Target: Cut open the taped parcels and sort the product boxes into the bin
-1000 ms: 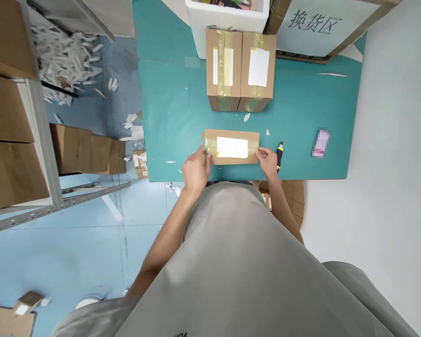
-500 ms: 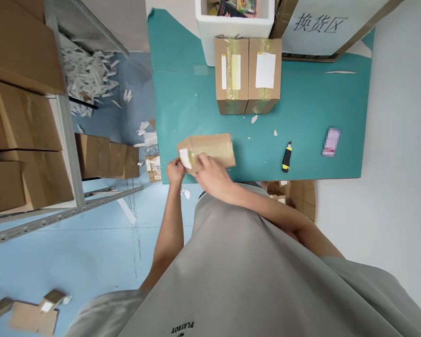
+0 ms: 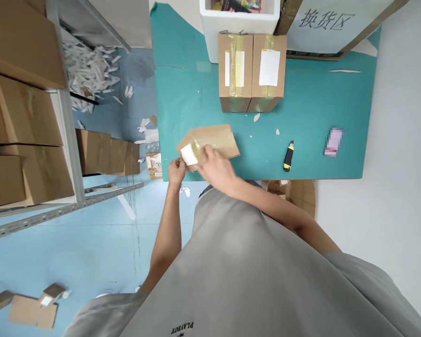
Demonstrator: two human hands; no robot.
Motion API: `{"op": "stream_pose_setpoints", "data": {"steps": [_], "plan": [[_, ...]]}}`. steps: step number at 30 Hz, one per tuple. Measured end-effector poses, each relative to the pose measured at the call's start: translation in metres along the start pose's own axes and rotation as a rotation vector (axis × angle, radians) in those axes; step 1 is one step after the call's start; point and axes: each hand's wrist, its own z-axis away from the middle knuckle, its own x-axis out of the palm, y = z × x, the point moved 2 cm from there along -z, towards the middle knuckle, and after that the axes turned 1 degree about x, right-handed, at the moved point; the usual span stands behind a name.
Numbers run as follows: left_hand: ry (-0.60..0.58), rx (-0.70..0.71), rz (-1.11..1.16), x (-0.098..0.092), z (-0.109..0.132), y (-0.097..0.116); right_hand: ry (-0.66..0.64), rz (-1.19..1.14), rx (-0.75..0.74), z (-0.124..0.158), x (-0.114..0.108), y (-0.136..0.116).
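Note:
A small brown carton (image 3: pixel 219 138) with a white label (image 3: pixel 189 154) and clear tape lies tilted on the green table (image 3: pixel 308 112), near its front left edge. At the label end, my left hand (image 3: pixel 177 171) is pinched closed by the carton's lower left corner; what its fingertips hold is too small to make out. My right hand (image 3: pixel 215 169) rests against the carton's near side beside the label, its fingers bent and partly hidden, slightly blurred. Whether it grips the carton cannot be told.
Two taped cartons (image 3: pixel 252 70) stand together at the back, before a white bin (image 3: pixel 239 25). A black and yellow cutter (image 3: pixel 288 156) and a pink blurred item (image 3: pixel 334 141) lie to the right. Shelves with boxes (image 3: pixel 28 112) stand at the left.
The carton has turned a little, its right end swinging slightly, and its label now faces up more. My right hand has shifted slightly right; my left hand stays at the corner.

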Motion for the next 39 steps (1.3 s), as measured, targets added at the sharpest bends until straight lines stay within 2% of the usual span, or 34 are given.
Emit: {"op": "stream_pose_setpoints", "data": {"steps": [3, 6, 8, 10, 12, 14, 18, 22, 26, 29, 34, 37, 39], "plan": [[0.030, -0.074, 0.055, 0.016, 0.002, 0.014, 0.165, -0.171, 0.152, 0.014, -0.019, 0.079], [-0.057, 0.019, 0.084, 0.037, 0.009, 0.041, 0.195, -0.228, 0.394, 0.029, -0.032, 0.153], [-0.091, 0.070, 0.061, 0.050, 0.014, 0.060, 0.194, -0.261, 0.525, 0.037, -0.035, 0.187], [-0.083, 0.102, 0.017, 0.060, 0.017, 0.076, 0.210, -0.310, 0.616, 0.043, -0.033, 0.205], [-0.060, 0.129, -0.011, 0.064, 0.019, 0.088, 0.252, -0.366, 0.657, 0.047, -0.029, 0.213], [-0.042, 0.173, 0.004, 0.065, 0.022, 0.094, 0.317, -0.413, 0.637, 0.052, -0.027, 0.216], [0.027, 0.228, 0.070, 0.063, 0.028, 0.092, 0.418, -0.447, 0.534, 0.069, -0.020, 0.222], [0.046, 0.067, 0.023, 0.069, 0.038, 0.069, 0.325, -0.422, 0.570, 0.094, 0.002, 0.227], [-0.063, -0.136, -0.065, 0.081, 0.049, 0.039, 0.153, -0.402, 0.686, 0.113, 0.031, 0.229], [-0.126, -0.216, -0.027, 0.089, 0.056, 0.023, 0.068, -0.359, 0.751, 0.117, 0.042, 0.231], [-0.141, -0.212, 0.027, 0.097, 0.058, 0.017, 0.040, -0.345, 0.762, 0.115, 0.041, 0.234], [-0.114, -0.196, 0.041, 0.093, 0.056, 0.022, 0.043, -0.365, 0.745, 0.113, 0.032, 0.231], [-0.071, -0.131, 0.074, 0.086, 0.052, 0.031, 0.101, -0.415, 0.696, 0.109, 0.020, 0.227]]}}
